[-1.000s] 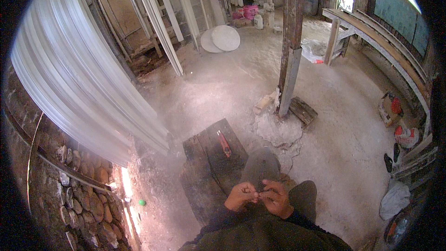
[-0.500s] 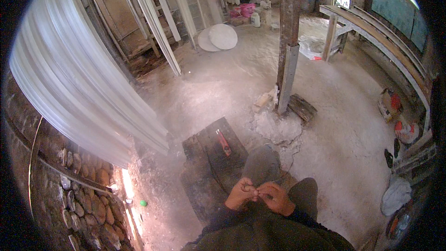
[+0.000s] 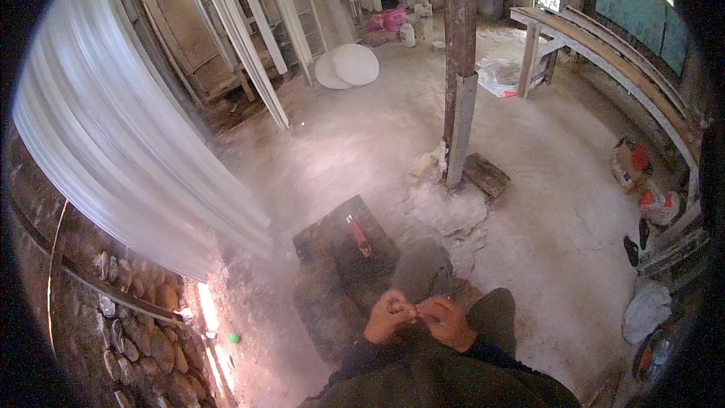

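My left hand [image 3: 389,316] and my right hand [image 3: 446,321] meet low in the head view, fingertips pinched together over my knees. Something very small seems held between them, too small to identify. Just beyond the hands lies a dark flat slab [image 3: 343,249] on the dusty floor, with a red-handled tool [image 3: 358,236] resting on it. My dark sleeves come in from the bottom edge.
A long stack of white moulded strips [image 3: 113,143] leans along the stone wall [image 3: 113,317] at left. A wooden post [image 3: 458,68] stands mid-floor with rubble at its base. White round discs [image 3: 347,66] lean far back. A bench [image 3: 604,53] runs along the right.
My hands have stayed together and shifted slightly; the view has tilted a little, so the slab and tool sit marginally higher.
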